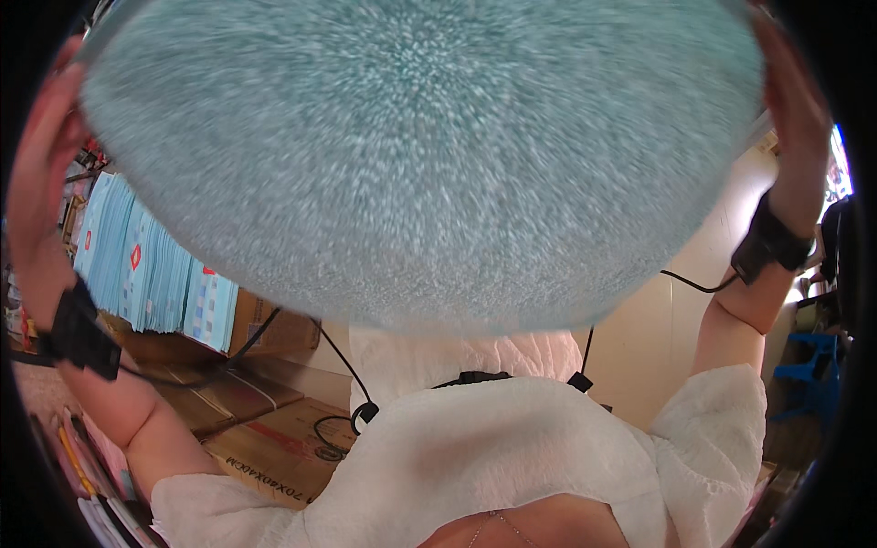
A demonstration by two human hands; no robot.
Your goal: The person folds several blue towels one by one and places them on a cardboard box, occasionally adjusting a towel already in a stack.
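A large, rounded, pale teal thing (429, 183) with a white-speckled surface fills the upper middle, very close to the view. Motion smears its texture, and I cannot make out its exact kind. My left hand (46, 151) grips it at its left edge, fingers pointing up along the side. At the opposite edge my right hand (797, 105) holds it, its fingertips partly hidden behind the rim. Both arms are raised and spread, each with a black strap at the wrist.
Stacks of light blue, thin flat packages (146, 260) stand at the left. Below them lie brown cardboard boxes (274, 447). Black cables (343, 352) hang near my body. A blue plastic stool (808, 374) is at the right, beyond the pale floor (662, 329).
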